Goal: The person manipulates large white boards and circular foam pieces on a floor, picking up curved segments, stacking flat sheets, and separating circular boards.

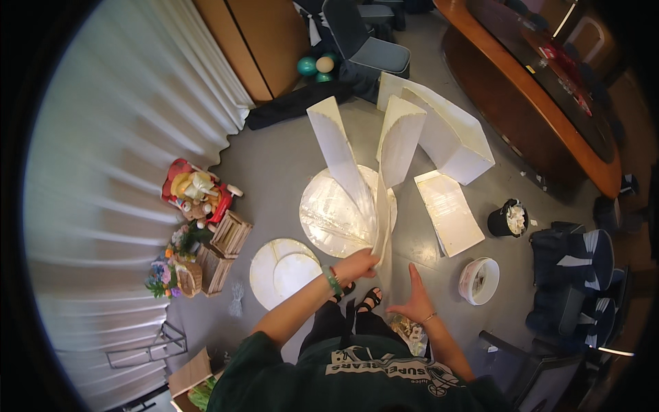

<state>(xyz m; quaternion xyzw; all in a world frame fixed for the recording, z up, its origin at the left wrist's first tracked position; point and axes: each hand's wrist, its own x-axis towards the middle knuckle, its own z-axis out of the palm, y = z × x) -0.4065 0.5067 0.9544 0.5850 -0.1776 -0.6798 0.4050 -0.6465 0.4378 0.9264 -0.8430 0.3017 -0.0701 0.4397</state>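
Observation:
Translucent sheeting (383, 226) hangs from my left hand (359, 263), whose fingers are closed on its edge. My right hand (415, 299) is to the right of the sheeting, thumb and fingers spread, holding nothing. Beyond my hands a round white board (324, 216) lies on the floor. Above and behind it rise a tall white panel (337, 141) and a curved white panel (404, 134); their lower parts are partly covered by the sheeting. Smaller white discs (262, 268) lie at my left. A rectangular white board (450, 213) lies to the right of the round one.
A large white block (466, 149), a black waste bin (499, 221) and a white bucket (485, 280) stand at the right, near an oval wooden table (540, 98). Wooden crates (216, 268), flowers (167, 268) and a red toy cart (221, 206) are by the curtain. A clear bag (412, 332) lies near my feet.

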